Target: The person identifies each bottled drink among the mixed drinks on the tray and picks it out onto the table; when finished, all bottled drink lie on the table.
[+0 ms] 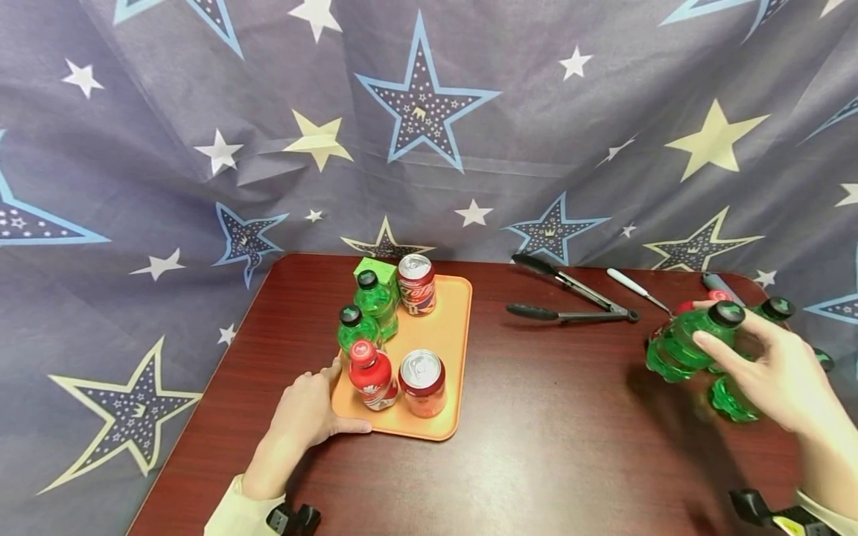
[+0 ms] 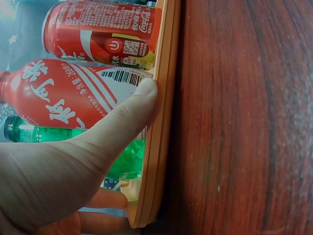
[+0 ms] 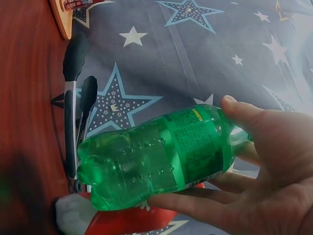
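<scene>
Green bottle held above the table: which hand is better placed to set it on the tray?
Probably the right hand: it grips the bottle, raised off the table. The left hand is busy holding the near left corner of the tray.

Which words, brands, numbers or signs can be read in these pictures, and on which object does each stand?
"Coca-Cola": front red can.
Power symbol and QR code: same can.
"268": red soda bottle.
Barcode: same bottle; its digits are too small to read.
Too small or blurred: remaining print, including the label on the green soda bottle in the right hand and the far can.
</scene>
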`<control>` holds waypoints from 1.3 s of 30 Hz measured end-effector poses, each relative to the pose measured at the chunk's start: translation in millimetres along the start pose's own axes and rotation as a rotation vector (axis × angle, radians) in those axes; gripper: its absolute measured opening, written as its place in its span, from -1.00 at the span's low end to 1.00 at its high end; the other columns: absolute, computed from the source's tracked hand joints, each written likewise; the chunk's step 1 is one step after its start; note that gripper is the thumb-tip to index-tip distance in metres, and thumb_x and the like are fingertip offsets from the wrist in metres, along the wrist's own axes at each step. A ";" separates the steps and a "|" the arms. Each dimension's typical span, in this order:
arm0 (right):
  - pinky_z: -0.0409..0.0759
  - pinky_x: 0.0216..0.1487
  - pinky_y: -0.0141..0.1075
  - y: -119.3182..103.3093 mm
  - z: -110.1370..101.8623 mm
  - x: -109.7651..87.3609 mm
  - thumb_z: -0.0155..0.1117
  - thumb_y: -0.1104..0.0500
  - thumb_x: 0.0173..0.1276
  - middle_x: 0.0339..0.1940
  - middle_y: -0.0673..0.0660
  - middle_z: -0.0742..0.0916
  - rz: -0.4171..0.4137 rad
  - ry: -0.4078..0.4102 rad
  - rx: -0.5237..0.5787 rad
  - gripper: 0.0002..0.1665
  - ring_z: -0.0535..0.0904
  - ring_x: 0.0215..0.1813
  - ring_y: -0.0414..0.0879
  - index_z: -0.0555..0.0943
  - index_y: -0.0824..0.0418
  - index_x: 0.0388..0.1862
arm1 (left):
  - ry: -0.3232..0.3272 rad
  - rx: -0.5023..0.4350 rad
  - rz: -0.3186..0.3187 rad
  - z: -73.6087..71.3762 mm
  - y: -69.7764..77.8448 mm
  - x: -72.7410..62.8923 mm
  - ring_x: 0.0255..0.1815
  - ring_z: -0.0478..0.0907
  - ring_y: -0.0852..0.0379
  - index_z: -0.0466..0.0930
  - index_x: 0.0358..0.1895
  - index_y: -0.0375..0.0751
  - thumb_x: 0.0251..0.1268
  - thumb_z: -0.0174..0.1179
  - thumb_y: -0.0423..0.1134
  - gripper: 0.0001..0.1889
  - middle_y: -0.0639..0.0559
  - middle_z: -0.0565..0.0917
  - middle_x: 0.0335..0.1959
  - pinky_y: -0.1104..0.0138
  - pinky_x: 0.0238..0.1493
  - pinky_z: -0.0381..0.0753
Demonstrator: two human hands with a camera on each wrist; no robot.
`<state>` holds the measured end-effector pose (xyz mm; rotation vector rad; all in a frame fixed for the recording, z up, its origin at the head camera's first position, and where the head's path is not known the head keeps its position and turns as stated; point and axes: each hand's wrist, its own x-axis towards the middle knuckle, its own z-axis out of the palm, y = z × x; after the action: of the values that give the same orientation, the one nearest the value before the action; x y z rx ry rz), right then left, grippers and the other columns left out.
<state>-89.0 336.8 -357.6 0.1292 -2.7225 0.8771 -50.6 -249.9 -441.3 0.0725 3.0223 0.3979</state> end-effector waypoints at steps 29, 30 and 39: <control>0.29 -0.37 -0.47 29.9 3.5 -38.5 0.48 0.04 0.45 -0.45 -0.87 0.49 0.124 0.056 -0.038 -0.48 0.30 -0.26 -0.94 0.67 0.09 0.34 | 0.017 0.006 0.006 -1.9 1.5 -2.9 0.06 0.70 -0.46 0.42 0.50 -0.48 -0.35 0.70 0.38 0.34 -0.52 0.70 0.17 -0.23 0.03 0.69; 0.28 -0.38 -0.46 29.8 4.2 -39.0 0.49 0.03 0.45 -0.45 -0.88 0.47 0.129 0.056 -0.046 -0.48 0.28 -0.26 -0.94 0.67 0.10 0.34 | 0.015 0.006 0.005 -1.8 1.4 -2.8 0.06 0.70 -0.45 0.42 0.50 -0.47 -0.35 0.70 0.38 0.34 -0.51 0.70 0.17 -0.23 0.03 0.69; 0.31 -0.37 -0.27 28.5 13.3 -40.6 0.50 -0.03 0.43 -0.42 -0.12 0.85 0.142 0.072 -0.115 -0.51 0.26 -0.32 -0.85 0.71 0.11 0.27 | -0.010 0.011 -0.010 -2.2 2.0 -1.6 0.09 0.69 -0.45 0.41 0.52 -0.45 -0.33 0.69 0.40 0.34 -0.51 0.69 0.19 -0.23 0.08 0.68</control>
<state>-58.1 352.2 -395.5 -0.1183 -2.7321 0.7442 -49.2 -248.6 -438.5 0.0601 3.0141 0.3790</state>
